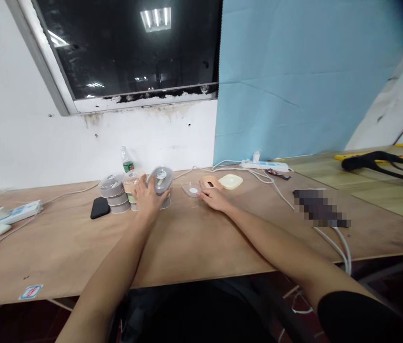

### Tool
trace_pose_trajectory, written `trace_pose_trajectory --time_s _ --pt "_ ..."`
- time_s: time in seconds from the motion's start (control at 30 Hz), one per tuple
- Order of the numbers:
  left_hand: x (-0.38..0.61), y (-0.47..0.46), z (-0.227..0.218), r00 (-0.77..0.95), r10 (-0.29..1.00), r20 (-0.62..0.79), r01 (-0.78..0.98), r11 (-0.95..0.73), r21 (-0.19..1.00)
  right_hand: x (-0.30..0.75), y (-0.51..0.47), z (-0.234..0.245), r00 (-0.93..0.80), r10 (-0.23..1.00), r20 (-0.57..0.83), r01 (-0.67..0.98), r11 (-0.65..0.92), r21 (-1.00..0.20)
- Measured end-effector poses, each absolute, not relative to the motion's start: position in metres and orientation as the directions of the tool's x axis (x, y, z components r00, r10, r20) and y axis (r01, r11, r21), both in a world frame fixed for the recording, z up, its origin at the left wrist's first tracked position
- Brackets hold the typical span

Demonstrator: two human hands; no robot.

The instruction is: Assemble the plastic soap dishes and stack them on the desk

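My left hand [146,196] reaches to a group of small round lidded containers on the wooden table [187,243]. Its fingers are wrapped round a tilted grey-lidded container [161,179]. Beside it stands a stack of grey-lidded containers [113,192] and another container [132,181] behind my fingers. My right hand [213,197] lies flat on the table with fingers stretched out. Its fingertips touch a clear lid [191,190]. An orange lid [209,181] and a pale yellow lid [231,181] lie just beyond.
A black phone [100,207] lies left of the containers. A green-labelled bottle [126,161] stands by the wall. Power strips [10,216] [265,165] and white cables [330,238] cross the table. A black object [373,163] rests far right.
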State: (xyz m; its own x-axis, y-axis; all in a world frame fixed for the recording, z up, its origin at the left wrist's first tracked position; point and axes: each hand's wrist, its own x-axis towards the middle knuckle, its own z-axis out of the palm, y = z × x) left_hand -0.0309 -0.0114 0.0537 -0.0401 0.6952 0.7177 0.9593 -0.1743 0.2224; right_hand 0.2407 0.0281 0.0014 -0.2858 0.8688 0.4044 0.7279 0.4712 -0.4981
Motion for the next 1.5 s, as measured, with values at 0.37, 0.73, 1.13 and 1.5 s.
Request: trace_pose_trajectory --time_s 0.37,0.73,1.13,1.5 --pt "-0.03 -0.01 0.049 -0.027 0.702 0.712 0.95 -0.203 0.236 0.247 0.03 0.006 -0.217 0.832 0.51 0.796 0.453 -0.401" --pt "-0.032 -0.001 0.042 -0.075 0.644 0.761 0.959 -0.162 0.232 0.326 0.066 -0.005 0.354 0.787 0.505 0.8 0.026 -0.6" --pt "-0.028 -0.009 0.041 -0.014 0.591 0.806 0.938 -0.271 0.215 0.35 0.084 -0.024 0.34 0.896 0.286 0.824 -0.137 -0.549" --pt "0.002 -0.026 0.028 0.682 0.573 0.455 0.59 -0.798 0.12 0.339 0.076 -0.019 0.303 0.887 0.348 0.869 -0.107 -0.483"
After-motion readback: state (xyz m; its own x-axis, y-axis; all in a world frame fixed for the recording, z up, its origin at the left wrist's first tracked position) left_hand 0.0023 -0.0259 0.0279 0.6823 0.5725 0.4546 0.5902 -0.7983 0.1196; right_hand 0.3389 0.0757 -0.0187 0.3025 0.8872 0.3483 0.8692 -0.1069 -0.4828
